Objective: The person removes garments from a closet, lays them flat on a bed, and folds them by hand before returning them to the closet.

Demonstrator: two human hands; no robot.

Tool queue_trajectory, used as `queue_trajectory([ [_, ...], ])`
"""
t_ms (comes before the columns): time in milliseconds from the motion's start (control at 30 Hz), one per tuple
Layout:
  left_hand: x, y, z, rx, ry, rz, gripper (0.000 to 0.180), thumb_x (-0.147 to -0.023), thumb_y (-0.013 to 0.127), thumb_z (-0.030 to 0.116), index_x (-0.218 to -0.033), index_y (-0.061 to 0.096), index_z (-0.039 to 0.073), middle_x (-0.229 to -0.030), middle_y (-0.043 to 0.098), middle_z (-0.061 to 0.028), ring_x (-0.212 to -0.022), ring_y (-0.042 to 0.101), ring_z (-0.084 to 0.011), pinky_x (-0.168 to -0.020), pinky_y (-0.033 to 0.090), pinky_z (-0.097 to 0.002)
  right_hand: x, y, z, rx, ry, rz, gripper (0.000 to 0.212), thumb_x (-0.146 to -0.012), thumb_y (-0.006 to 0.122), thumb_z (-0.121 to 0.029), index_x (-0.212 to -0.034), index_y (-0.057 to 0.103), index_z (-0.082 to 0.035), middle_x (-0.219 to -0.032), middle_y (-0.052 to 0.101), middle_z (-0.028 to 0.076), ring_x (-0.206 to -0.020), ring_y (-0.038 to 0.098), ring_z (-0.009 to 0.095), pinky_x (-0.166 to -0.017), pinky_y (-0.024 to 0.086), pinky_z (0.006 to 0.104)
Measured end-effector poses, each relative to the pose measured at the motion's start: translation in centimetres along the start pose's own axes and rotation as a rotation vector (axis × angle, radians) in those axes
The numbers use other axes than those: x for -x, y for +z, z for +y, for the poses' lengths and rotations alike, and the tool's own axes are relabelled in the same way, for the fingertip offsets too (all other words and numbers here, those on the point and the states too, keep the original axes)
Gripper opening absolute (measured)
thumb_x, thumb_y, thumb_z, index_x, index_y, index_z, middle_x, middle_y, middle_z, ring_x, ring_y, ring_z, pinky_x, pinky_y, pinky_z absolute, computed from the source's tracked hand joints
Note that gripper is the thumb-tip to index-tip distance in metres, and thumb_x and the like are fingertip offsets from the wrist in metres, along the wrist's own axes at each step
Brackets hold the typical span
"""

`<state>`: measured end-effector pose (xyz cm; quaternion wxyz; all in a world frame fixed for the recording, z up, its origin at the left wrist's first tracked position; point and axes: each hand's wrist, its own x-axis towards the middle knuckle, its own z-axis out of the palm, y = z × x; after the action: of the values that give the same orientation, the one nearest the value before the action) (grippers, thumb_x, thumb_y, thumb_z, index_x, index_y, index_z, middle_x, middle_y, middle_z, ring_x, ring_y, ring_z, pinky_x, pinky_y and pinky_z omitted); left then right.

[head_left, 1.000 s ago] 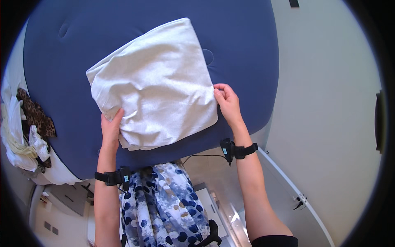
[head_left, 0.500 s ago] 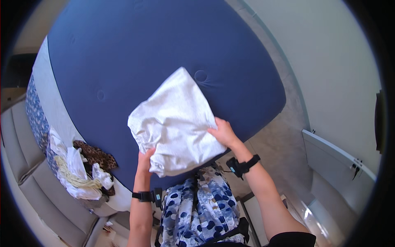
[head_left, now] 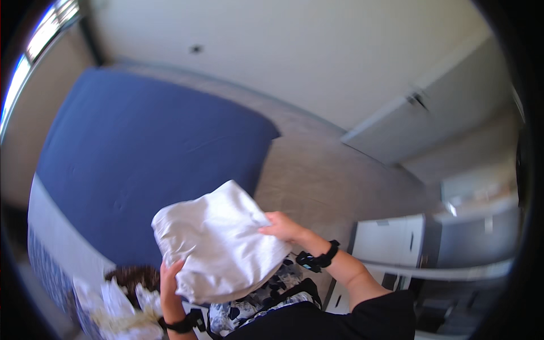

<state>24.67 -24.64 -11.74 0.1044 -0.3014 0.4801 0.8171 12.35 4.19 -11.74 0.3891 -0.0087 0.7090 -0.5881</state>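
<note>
Swung squarish white cloth (head_left: 221,241) lower in view now, gripping opposite sides with bare left hand (head_left: 169,277), bare right hand (head_left: 283,227)!

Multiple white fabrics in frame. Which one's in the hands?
The large white cloth in front of the body, held by the left hand and right hand; the other white fabrics lie bunched at lower left.

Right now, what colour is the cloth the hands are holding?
The cloth is white, with no pattern to be seen; the head view shows it best.
</note>
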Motion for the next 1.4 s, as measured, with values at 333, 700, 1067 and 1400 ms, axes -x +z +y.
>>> queue_trajectory([
  [333,3.3,4.4,2.4,-0.196,0.135,-0.371,0.042,-0.066,0.051,0.011,-0.105,0.045,-0.005,-0.091,0.055,-0.0152,-0.077,0.056,-0.0242,-0.067,0.046,-0.0319,14.5,3.0,0.0,0.23,-0.254,0.477,0.026,-0.068,0.057,-0.01,-0.09,0.053,0.003,-0.079,0.057,0.018,-0.072,0.056,0.024,-0.066,0.042,0.0328],
  [700,6.1,18.9,-3.3,-0.496,-0.148,-0.991,0.041,-0.068,0.052,-0.001,-0.107,0.042,-0.006,-0.094,0.055,-0.0149,-0.081,0.056,-0.0244,-0.072,0.045,-0.0323,31.4,3.8,10.1,-0.094,-0.118,0.89,0.025,-0.071,0.055,-0.013,-0.091,0.053,0.002,-0.082,0.057,0.009,-0.075,0.052,0.016,-0.067,0.04,0.0292],
  [1067,15.5,35.1,-18.4,-0.866,-0.405,-1.504,0.052,-0.067,0.062,0.008,-0.112,0.039,-0.006,-0.102,0.052,-0.0123,-0.091,0.052,-0.0207,-0.08,0.041,-0.0311,48.9,5.7,20.1,-0.028,0.147,1.398,0.035,-0.068,0.056,-0.023,-0.094,0.054,0.0,-0.084,0.058,0.016,-0.077,0.056,0.025,-0.069,0.042,0.031],
  [1400,20.0,45.8,-28.4,-1.035,0.103,-1.84,0.042,-0.073,0.057,0.013,-0.11,0.045,-0.002,-0.098,0.055,-0.008,-0.086,0.051,-0.013,-0.076,0.04,-0.0248,52.5,4.2,25.0,-0.055,0.206,1.888,0.024,-0.068,0.058,-0.017,-0.081,0.052,0.003,-0.067,0.055,0.019,-0.062,0.055,0.031,-0.057,0.042,0.035],
])
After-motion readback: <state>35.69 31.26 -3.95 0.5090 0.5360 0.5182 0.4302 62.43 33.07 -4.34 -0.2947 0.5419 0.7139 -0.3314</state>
